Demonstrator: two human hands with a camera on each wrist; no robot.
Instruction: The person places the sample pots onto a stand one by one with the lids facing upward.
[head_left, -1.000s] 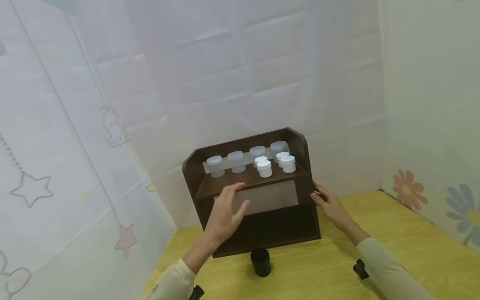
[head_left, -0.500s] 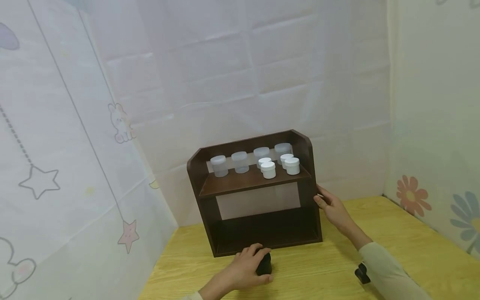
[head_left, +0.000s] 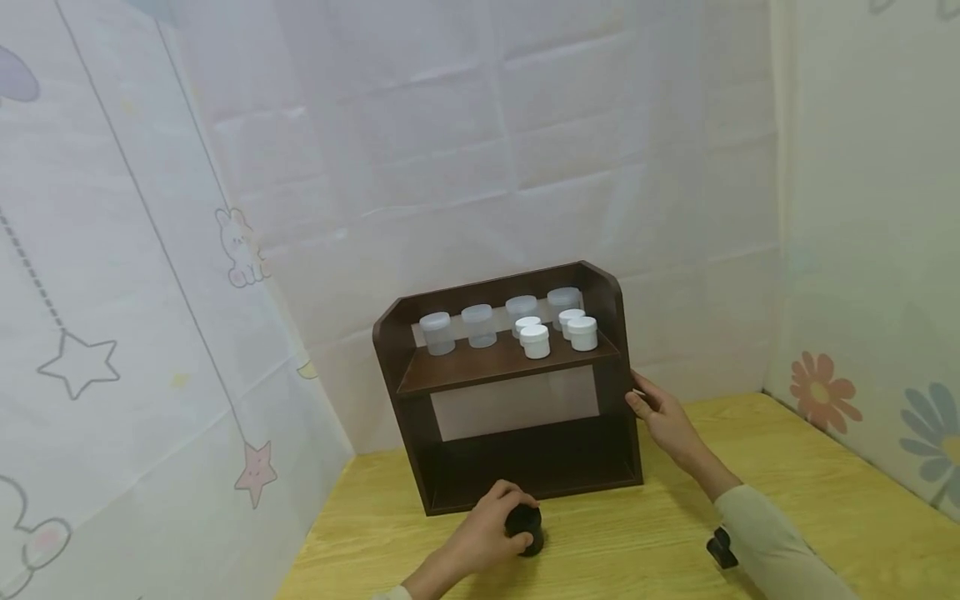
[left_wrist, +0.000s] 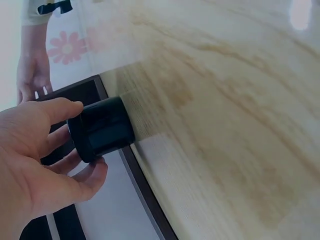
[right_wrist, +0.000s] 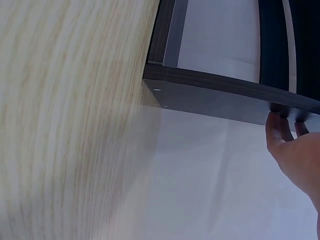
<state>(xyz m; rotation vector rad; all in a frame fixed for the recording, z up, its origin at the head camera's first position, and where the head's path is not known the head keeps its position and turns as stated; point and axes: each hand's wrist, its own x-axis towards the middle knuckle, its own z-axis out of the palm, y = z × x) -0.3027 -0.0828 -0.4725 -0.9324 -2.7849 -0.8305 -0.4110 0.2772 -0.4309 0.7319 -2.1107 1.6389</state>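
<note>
My left hand (head_left: 491, 533) holds a small black jar (left_wrist: 107, 127) by its wide upper end, thumb on one side and fingers curled on the other. The jar stands upright on the table in front of a dark brown two-tier shelf (head_left: 510, 379). Against the outer face of the shelf's right side panel, my right hand (head_left: 667, 421) rests its fingertips; the right wrist view shows those fingers (right_wrist: 272, 127) nearly straight on the panel. Several clear lidded jars (head_left: 480, 325) line the upper tier's back, with several white lidded jars (head_left: 536, 342) ahead of them on the right.
The wood-grain table (head_left: 750, 467) extends on both sides of the shelf. A pale cloth wall (head_left: 487, 167) rises behind it, and printed walls with stars and flowers (head_left: 825, 392) flank the table. The lower tier (head_left: 525, 462) of the shelf is dark inside.
My left hand has come down from in front of the shelf to the black jar and taken hold of its top. The right hand stays at the shelf's side.
</note>
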